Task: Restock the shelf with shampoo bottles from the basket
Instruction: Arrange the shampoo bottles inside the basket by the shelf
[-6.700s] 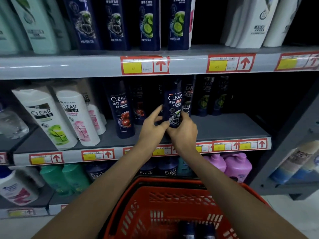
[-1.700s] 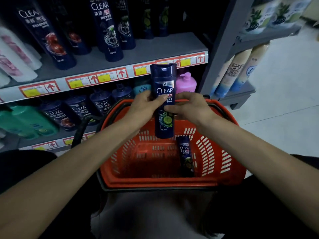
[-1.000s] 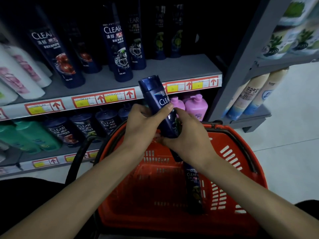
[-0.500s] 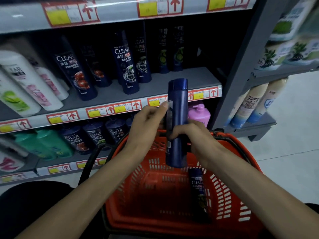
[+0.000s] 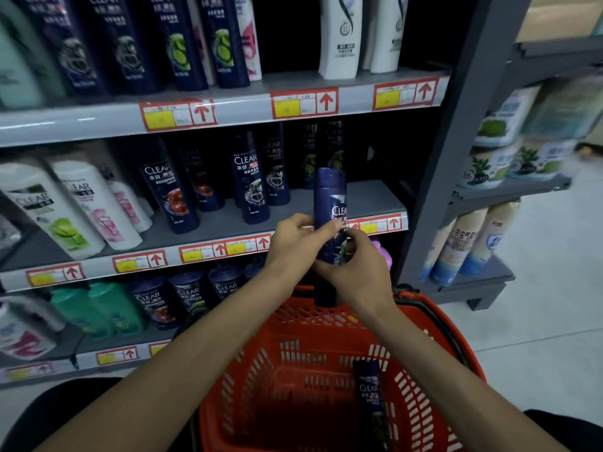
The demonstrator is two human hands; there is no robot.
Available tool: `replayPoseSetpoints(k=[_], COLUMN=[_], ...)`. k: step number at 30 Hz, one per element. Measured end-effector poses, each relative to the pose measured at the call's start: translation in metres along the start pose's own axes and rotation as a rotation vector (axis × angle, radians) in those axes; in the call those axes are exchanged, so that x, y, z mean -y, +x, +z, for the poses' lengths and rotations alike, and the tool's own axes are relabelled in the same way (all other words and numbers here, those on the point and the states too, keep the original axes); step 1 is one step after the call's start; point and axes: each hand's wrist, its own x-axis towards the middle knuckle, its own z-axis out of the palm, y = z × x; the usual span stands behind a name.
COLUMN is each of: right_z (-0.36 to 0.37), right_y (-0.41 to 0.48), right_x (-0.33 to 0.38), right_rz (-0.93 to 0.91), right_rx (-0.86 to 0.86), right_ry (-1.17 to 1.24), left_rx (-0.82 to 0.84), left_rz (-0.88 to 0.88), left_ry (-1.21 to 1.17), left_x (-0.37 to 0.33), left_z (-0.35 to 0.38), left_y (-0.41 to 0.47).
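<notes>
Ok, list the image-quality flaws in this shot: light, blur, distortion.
Head view: dim overall, with the recess behind the held bottle nearly black; head view also shows a pale glare streak on the top shelf edge, shelf lines bowed by the wide-angle lens, and smeared, unreadable products on the right-hand rack.

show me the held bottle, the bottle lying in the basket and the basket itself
held bottle (image 5: 328, 194), head view, upper body just below the cap
bottle in the basket (image 5: 370, 391), head view, on its label
basket (image 5: 417, 399), head view, slotted right wall
</notes>
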Motion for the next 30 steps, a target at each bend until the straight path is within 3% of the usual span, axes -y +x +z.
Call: replayPoseSetpoints(k=[4, 8, 17, 22, 30], right_z=[-0.001, 0.001, -0.008, -0.006, 0.019], right_y=[0.014, 0.027, 0.078, 0.113, 0.172], right_x=[-0.002, -0.004, 0.009, 0.005, -0.019], right_rz=[0.102, 0.112, 0.072, 0.069, 0.013], right_rx=[0.058, 0.111, -0.040, -0.139, -0.284], right_ry=[0.121, 0.095, -0.110, -0.074, -0.017], left_rx=[-0.027, -0.029, 0.047, 0.095, 0.145], left_rz=[-0.005, -0.013, 0.045, 0.037, 0.072], left_ry=[-0.041, -0.069, -0.067, 0.075, 0.049], left_x=[-0.005, -0.010, -0.024, -0.020, -0.013], left_z=[-0.004, -0.007, 0.003, 0.007, 0.028], left_y=[0.015, 0.028, 0.057, 0.074, 0.118])
